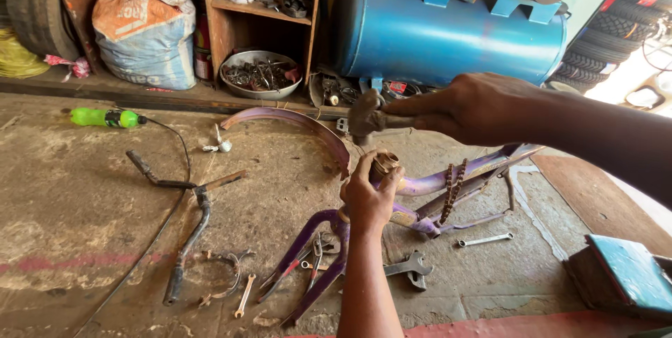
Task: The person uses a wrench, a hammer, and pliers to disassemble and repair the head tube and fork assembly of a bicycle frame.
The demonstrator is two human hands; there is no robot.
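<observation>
A purple bicycle frame lies on the concrete floor with its fork pointing toward me. My left hand grips the top of the frame's head tube, fingers around a rusty ring-shaped cup. My right hand is shut on the handle of a hammer, and the dark hammer head hovers just above the cup. A rusty chain hangs over the frame.
A purple mudguard, black handlebars, pliers, several spanners and an adjustable wrench lie around. A blue compressor tank, wooden shelves, a metal bowl of parts, a green bottle and a blue box border the floor.
</observation>
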